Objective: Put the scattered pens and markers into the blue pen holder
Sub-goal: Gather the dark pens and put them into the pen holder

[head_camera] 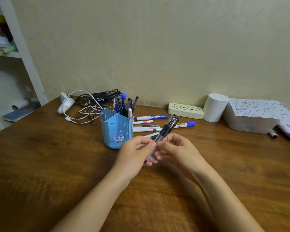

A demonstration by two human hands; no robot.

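Note:
The blue pen holder (117, 131) with a cat picture stands on the wooden table (57, 156), and several pens and a marker stick up from its back compartment. A bundle of black-capped pens (166, 128) points up and to the right, in front of the holder's right side. My left hand (137, 151) and my right hand (177, 151) both grip the bundle's lower end. Several markers lie flat right of the holder: a blue-capped marker (151, 117), a pink-banded one (143, 122), thin white ones (146, 128), and another blue-capped marker (186, 125).
A white charger and tangled cables (84, 106) lie behind the holder. A cream pencil case (185, 110), a white paper roll (214, 107) and a white box under spotted paper (251, 118) line the wall at right. A small dark marker (273, 133) lies by the box. Shelves stand at left.

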